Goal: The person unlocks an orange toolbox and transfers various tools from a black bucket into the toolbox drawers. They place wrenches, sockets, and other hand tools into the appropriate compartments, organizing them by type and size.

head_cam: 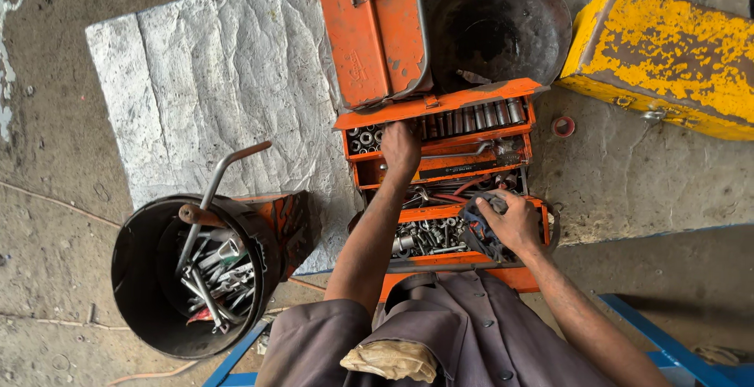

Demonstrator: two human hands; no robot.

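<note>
An open orange cantilever toolbox (440, 108) lies on the ground in front of me, its trays spread out. My left hand (400, 147) reaches into the far tray among a row of sockets (471, 116), fingers curled down; I cannot see what they hold. On the near tray my right hand (514, 222) grips a dark rag (477, 230) beside loose sockets and fittings (424, 236).
A black bucket (137, 277) full of wrenches and a bent bar stands at the left. A shut orange toolbox lid (377, 26), a dark round pan (503, 22) and a worn yellow metal box (667, 49) lie beyond. Pale sheeting (220, 81) covers the concrete.
</note>
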